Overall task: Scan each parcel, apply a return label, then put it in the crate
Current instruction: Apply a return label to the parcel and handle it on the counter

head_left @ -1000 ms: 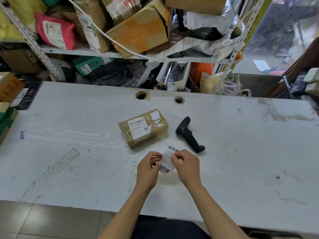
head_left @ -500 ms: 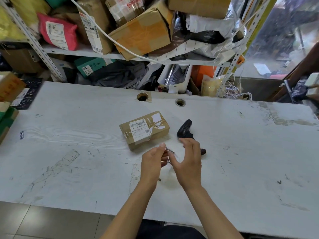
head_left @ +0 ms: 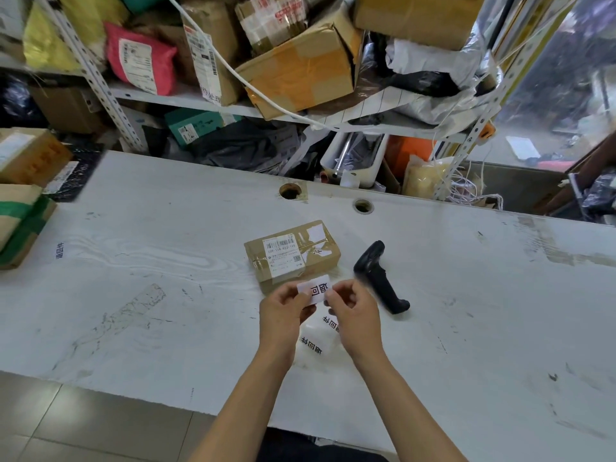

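Pinching a white return label at its two ends: left hand and right hand, fingers curled, raised side by side | parcel on table, just beyond label | scanner right of parcel

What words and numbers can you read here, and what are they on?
"返回": on the white return label pinched between the left hand and right hand; part of it is covered.
"返回件": on the label sheet lying under the hands, printed twice.
"返回件": on a sticker at the table's left.
Barcode and number line: on the brown parcel's shipping label, too blurred to read surely.
Shelf parcel labels: too small.
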`<state>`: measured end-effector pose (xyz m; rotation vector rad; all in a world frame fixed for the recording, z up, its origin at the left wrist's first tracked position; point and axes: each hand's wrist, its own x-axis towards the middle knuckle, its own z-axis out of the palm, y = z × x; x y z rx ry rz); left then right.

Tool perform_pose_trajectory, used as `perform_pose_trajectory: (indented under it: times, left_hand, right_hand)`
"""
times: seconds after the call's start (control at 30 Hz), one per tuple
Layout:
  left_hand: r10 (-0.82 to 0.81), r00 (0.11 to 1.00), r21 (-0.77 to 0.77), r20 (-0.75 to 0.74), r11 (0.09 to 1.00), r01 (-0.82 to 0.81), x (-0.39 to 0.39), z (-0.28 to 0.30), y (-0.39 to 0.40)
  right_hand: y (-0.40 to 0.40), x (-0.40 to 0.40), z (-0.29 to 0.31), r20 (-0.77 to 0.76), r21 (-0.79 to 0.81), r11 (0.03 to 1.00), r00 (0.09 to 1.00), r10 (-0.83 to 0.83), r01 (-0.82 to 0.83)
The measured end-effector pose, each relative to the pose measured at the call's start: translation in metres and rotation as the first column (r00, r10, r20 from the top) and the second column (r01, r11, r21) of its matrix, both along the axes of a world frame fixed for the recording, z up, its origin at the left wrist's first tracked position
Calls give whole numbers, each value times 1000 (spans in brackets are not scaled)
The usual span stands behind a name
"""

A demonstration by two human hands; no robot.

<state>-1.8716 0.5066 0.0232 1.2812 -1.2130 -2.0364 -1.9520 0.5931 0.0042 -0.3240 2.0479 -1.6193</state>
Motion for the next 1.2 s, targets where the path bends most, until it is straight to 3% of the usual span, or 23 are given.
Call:
perform_pose_trajectory:
  times: [0.07, 0.2, 0.27, 0.37, 0.47, 0.5, 0.57, 0.63, 0.67, 0.73, 0.8, 0.9, 1.0, 1.07, 1.2]
  left_hand:
    - [-17, 1000, -32, 21, 999, 17, 3, -1, -3]
    - [-90, 977, -370, 194, 915, 158, 13, -8, -23]
    - [-270, 926, -519, 262, 770, 371, 15, -4, -37]
    - [-455, 780, -595, 430, 507, 624, 10, 7, -57]
    - [-482, 720, -580, 499, 431, 691, 4, 10, -71]
    - [-484, 718, -563, 500, 447, 695, 2, 10, -74]
    - [-433, 772, -549, 465, 543, 635, -2, 6, -76]
    - [-286, 886, -527, 364, 722, 449, -8, 1, -74]
    - [-190, 939, -464, 286, 830, 309, -13, -2, -72]
    - [5, 993, -172, 118, 985, 15, -24, -7, -67]
    - [164, 986, 179, -5, 971, -161, -36, -11, -61]
    - [254, 967, 356, -31, 906, -227, -50, -18, -54]
    - [275, 961, 322, 19, 909, -266, -62, -31, -51]
    - [260, 955, 141, 142, 950, -279, -70, -37, -50]
    - [185, 916, -186, 356, 975, -125, -86, -27, -57]
  right_hand:
    - [-6, -4, 2, 33, -24, 1000, 999, 20, -20]
    - [-10, -12, 9, -135, 138, 968, 964, 228, -210]
    - [-12, -20, 13, -246, 277, 891, 870, 428, -360]
    - [-19, -32, 26, -332, 445, 745, 681, 652, -497]
    - [-26, -40, 35, -311, 492, 663, 597, 739, -564]
    - [-28, -43, 35, -293, 482, 665, 609, 737, -571]
    - [-30, -48, 31, -241, 390, 751, 727, 642, -534]
    - [-32, -53, 27, -154, 269, 870, 874, 462, -413]
    - [-34, -55, 22, -118, 235, 903, 911, 394, -360]
    - [-38, -59, 11, -72, 235, 915, 933, 353, -328]
    - [-42, -64, -2, 10, 210, 922, 943, 332, -326]
    - [-50, -74, -6, 199, 95, 966, 955, 219, -241]
    - [-56, -86, -8, 182, 109, 965, 960, 215, -237]
    - [-60, -97, -14, 118, 171, 955, 968, 223, -241]
    - [-70, -127, -14, -41, 327, 897, 945, 326, -295]
